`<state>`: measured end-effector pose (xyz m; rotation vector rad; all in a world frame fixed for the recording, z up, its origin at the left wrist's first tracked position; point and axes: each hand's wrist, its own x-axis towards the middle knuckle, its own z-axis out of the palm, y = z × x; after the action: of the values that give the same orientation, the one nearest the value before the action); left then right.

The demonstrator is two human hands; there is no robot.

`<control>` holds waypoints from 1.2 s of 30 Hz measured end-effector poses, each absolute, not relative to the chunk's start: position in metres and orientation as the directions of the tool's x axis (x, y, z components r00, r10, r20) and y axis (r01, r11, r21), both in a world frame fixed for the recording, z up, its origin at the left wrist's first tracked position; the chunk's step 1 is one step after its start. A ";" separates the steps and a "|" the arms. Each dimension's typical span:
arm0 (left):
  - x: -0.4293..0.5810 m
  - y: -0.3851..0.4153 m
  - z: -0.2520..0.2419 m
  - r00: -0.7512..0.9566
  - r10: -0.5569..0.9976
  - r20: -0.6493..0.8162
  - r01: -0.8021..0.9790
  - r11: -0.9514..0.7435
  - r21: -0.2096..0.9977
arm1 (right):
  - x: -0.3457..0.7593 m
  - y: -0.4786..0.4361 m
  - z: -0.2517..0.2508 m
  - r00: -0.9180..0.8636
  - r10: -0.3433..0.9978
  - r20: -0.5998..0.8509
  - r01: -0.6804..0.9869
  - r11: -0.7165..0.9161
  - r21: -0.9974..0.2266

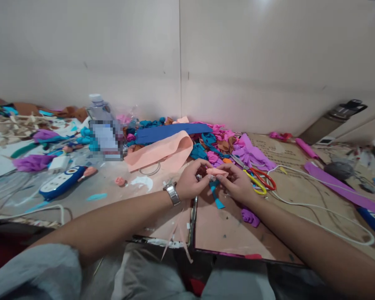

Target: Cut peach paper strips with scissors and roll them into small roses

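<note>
I see the left hand [192,180] and right hand [239,183] pinching a peach piece [217,171] mid-frame, each grip closed on it, a teal strip [218,199] below

Left hand [192,180] and right hand [240,184] are both pinching a little peach piece [217,172], teal strip [218,199] dangling right below it. Red-and-yellow-handled scissors [251,170] sit just beside the right hand, with a purple rosette [250,217] near that forearm. Kinda messy further back: a looped peach sheet [162,151] lies in front of a blue strip [171,132].
</note>
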<state>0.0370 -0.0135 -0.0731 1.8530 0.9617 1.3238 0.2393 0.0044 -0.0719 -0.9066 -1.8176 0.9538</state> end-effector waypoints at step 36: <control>0.045 -0.016 -0.075 0.159 0.876 0.455 0.102 -0.473 0.875 | 0.246 -0.008 -0.051 -0.397 0.752 0.527 0.463 0.659 -0.593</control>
<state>0.0451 -0.0157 -0.0747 1.7273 0.9401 1.3808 0.2460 -0.0078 -0.0513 -0.9393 -2.0611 0.4519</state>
